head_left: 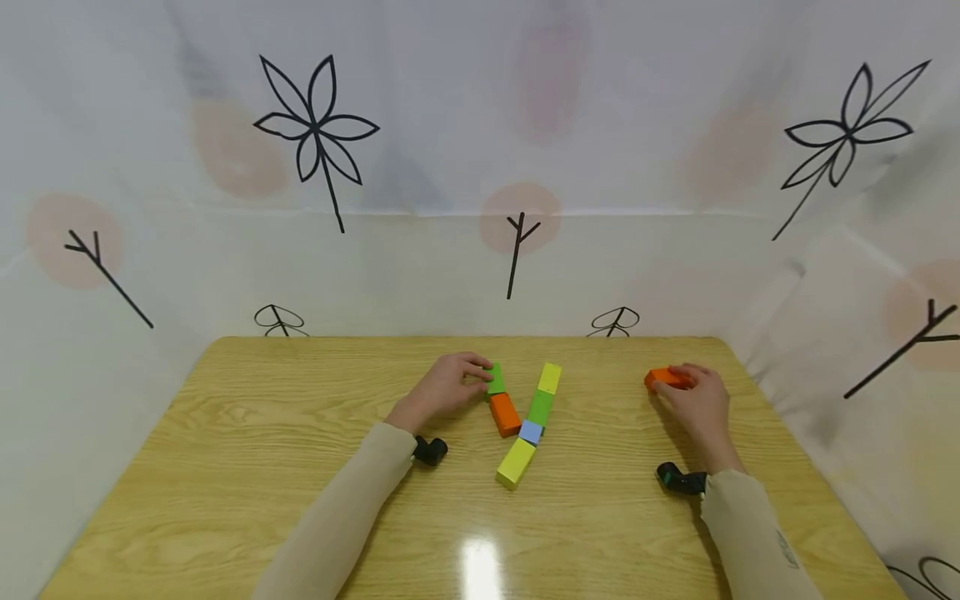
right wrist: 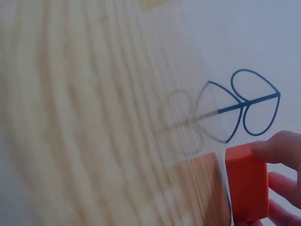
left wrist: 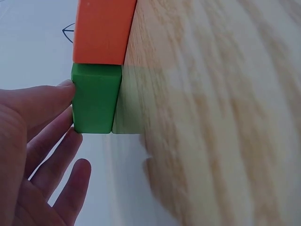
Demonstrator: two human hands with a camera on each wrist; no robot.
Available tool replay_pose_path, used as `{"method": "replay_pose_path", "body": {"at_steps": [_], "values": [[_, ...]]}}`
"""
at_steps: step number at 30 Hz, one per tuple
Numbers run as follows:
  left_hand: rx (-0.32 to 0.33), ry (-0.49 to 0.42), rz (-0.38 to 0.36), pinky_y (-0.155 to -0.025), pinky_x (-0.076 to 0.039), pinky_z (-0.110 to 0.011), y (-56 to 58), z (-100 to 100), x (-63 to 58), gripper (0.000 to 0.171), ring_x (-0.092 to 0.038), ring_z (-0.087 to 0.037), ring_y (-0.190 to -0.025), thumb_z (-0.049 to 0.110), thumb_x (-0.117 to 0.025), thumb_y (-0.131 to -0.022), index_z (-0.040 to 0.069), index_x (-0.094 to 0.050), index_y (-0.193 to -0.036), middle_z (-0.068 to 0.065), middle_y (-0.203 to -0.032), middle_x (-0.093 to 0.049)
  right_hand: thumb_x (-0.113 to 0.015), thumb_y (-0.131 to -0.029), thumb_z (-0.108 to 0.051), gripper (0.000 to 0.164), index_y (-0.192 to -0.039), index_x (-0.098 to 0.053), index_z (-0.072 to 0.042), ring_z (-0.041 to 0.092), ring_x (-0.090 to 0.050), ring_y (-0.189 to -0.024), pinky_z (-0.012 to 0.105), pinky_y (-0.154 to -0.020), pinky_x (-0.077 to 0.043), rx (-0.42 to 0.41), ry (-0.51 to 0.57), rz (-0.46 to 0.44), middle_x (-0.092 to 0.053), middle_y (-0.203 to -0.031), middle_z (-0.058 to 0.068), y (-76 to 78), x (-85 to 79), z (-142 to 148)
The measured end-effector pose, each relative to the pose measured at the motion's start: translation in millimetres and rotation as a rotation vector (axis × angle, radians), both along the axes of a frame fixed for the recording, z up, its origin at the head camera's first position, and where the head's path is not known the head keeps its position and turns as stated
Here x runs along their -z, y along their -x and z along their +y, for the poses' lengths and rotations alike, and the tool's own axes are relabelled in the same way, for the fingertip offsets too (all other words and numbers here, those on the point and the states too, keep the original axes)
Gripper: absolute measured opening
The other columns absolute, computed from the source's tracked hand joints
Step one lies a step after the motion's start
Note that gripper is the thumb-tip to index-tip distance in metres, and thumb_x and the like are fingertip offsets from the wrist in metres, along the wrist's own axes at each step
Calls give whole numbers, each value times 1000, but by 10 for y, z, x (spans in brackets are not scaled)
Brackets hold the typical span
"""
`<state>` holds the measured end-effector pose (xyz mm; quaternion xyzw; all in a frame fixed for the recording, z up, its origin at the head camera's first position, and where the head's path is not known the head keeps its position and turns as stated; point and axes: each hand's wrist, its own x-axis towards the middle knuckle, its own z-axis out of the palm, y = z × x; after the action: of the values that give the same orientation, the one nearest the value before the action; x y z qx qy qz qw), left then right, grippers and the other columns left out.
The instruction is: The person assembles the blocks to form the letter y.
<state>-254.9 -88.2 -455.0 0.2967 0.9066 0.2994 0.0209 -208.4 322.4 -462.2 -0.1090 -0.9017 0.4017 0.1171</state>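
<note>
My left hand [head_left: 450,383] is beside the green block [head_left: 496,380] at the far end of a short row. Its thumb and fingertips touch that block's left side, the fingers fairly straight and spread in the left wrist view. An orange block [head_left: 505,414] adjoins the green one's near end. On the right part of the table, my right hand [head_left: 699,402] pinches another orange block [right wrist: 247,183] between thumb and fingers, at or very close to the tabletop. A slanting second row holds a yellow block [head_left: 550,378], a green block [head_left: 540,408], a small blue block [head_left: 531,432] and a nearer yellow block [head_left: 516,463].
The wood-grain table [head_left: 225,483] carries the blocks near its middle. Behind it and along the sides hangs a pale sheet [head_left: 450,275] with plant drawings. Dark wrist cameras [head_left: 681,479] sit at both cuffs.
</note>
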Motion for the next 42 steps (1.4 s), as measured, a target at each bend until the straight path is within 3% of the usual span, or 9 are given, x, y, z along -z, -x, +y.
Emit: {"method": "replay_pose_path", "body": {"at_steps": [7,9,17,21,29,35,42], "values": [[8,-10,4,-106,-43,-37,2,13,16,22,-55,-20,-125,17,-69,-96,14,-75,-117,2,-132,-62,-71,-93,-39,66,-140,-54,2,44,-43,-132,35,-91,-47,-97,99,-87,-39,-150,27,-92,-42,-41],[9,-16,4,-106,-43,-37,10,10,29,22,-55,-20,-125,17,-69,-96,14,-76,-117,2,-131,-62,-72,-92,-41,67,-139,-54,2,44,-44,-132,25,-89,-47,-134,112,-80,-37,-149,27,-116,-35,-66],[5,-33,1,-105,-44,-38,7,-12,43,22,-55,-21,-125,17,-69,-96,14,-76,-116,3,-130,-63,-75,-90,-37,60,-130,-59,5,44,-53,-120,11,-77,-44,-248,76,-49,-43,-139,25,-204,-23,-248],[5,-45,-1,-105,-45,-38,-1,-16,33,22,-55,-22,-124,16,-70,-96,13,-76,-116,2,-130,-63,-78,-89,-31,54,-125,-61,5,44,-56,-115,14,-78,-48,-288,70,-37,-44,-135,24,-257,-14,-355],[9,-40,-4,-104,-45,-38,-4,-23,28,22,-56,-21,-124,17,-69,-96,13,-76,-117,2,-130,-63,-81,-86,-20,46,-121,-65,4,42,-60,-108,44,-88,-55,-363,42,1,-48,-127,24,-426,-21,-576],[16,-32,-7,-105,-44,-38,3,-36,17,23,-55,-21,-125,17,-69,-96,13,-75,-118,2,-131,-63,-85,-81,-15,40,-113,-67,3,34,-63,-99,40,-84,-56,-411,26,24,-52,-118,20,-536,-37,-739],[20,-53,0,-105,-44,-40,-7,-28,-12,23,-56,-23,-123,15,-70,-95,11,-75,-117,0,-130,-64,-87,-78,-19,39,-108,-69,-2,26,-60,-95,36,-79,-56,-463,-31,40,-55,-116,15,-634,-51,-905]]}}
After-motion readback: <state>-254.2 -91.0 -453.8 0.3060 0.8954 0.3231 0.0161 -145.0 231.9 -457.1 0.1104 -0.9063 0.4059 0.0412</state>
